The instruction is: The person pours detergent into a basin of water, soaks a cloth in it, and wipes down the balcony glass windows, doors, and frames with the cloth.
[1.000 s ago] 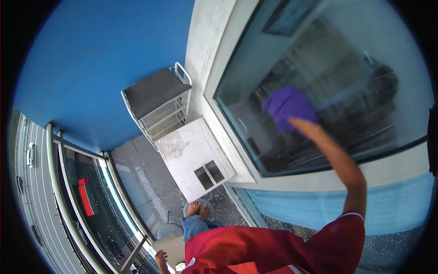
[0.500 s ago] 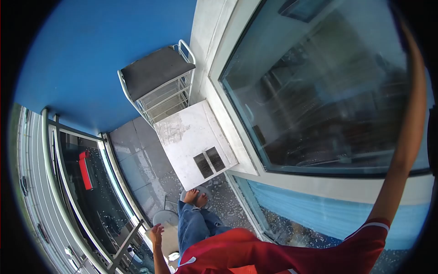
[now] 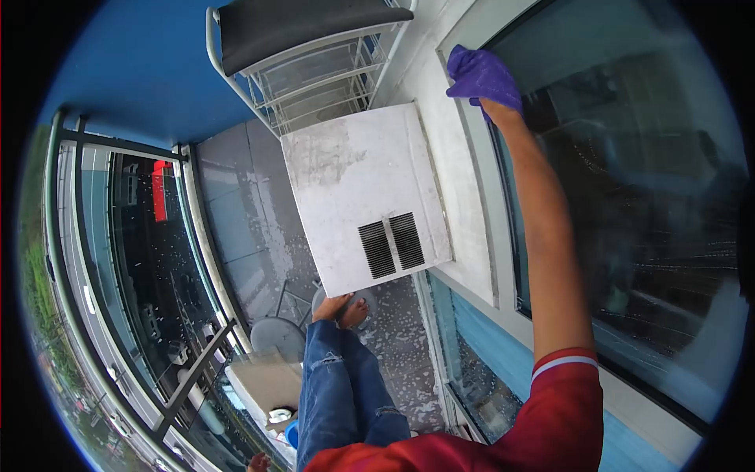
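My right hand holds a bunched purple cloth against the upper corner of the window. Most of its fingers are hidden under the cloth. The cloth lies across the pale window frame and the edge of the dark glass. Streaks and drops mark the pane. Only part of my left hand shows at the bottom edge, low beside my jeans. Its fingers look loosely apart, with nothing visible in them.
Under my bare feet is a round grey stool seat. A white vented box stands ahead, with a dark-topped wire rack beyond. Another grey stool is at left. A railing overlooks a road far below. Foam spots the tiled floor.
My right arm has swung from the window's far right side to its upper left corner, bringing the purple cloth into view. My left hand has dropped toward the bottom edge. The view has shifted.
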Available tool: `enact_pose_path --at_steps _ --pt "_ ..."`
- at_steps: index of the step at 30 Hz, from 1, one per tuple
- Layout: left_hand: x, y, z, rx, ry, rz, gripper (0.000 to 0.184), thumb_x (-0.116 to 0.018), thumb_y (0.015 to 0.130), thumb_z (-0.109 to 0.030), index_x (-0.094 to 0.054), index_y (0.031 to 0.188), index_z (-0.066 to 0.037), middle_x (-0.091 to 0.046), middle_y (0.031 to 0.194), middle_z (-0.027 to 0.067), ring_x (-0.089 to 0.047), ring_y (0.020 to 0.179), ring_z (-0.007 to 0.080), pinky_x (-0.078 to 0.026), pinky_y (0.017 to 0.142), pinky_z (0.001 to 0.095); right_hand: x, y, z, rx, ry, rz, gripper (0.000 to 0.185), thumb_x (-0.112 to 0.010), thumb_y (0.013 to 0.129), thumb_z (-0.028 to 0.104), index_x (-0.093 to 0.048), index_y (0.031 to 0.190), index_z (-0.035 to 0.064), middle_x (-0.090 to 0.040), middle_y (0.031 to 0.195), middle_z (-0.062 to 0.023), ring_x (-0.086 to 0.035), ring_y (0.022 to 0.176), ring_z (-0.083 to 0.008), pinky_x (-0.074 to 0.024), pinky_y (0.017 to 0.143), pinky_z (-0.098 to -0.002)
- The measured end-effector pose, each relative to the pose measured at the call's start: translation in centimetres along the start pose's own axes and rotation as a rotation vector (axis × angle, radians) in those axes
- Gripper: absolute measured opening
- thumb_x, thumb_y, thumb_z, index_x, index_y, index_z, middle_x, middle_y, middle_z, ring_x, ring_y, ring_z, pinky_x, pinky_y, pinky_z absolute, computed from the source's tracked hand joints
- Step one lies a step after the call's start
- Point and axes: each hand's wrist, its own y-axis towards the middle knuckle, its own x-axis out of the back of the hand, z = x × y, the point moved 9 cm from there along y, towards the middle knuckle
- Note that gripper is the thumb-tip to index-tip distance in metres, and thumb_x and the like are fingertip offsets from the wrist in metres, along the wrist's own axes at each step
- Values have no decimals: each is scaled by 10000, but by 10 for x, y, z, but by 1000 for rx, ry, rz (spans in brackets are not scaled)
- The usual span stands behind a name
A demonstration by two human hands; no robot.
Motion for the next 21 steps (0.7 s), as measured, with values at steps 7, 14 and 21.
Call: enact_pose_path --at_steps 7,14,21 --pt "6 0 -89 -90 -563 -29 370 -572 814 -235 -563 1070 31 -634 860 119 -610 751 174 -484 674 275 -88 -168 -20 339 -1479 -311 377 -384 896 175 -475 1170 -67 -488 1190 -212 -467 1112 -314 -383 940 -377" --pt "46 -7 -149 -195 -698 -62 444 -555 828 -293 -528 1143 18 -628 916 143 -604 798 203 -478 686 285 -65 -390 63 -252 -310 630 319 -409 859 109 -511 1141 0 -558 1077 -157 -533 1003 -267 -403 903 -350" --pt "14 29 -123 -160 -716 85 437 -514 807 -308 -545 1116 0 -636 905 125 -619 782 209 -479 626 295 265 -309 205 -217 -923 -124 316 -592 756 127 -572 1046 4 -580 1022 -176 -560 954 -320 -435 844 -396"
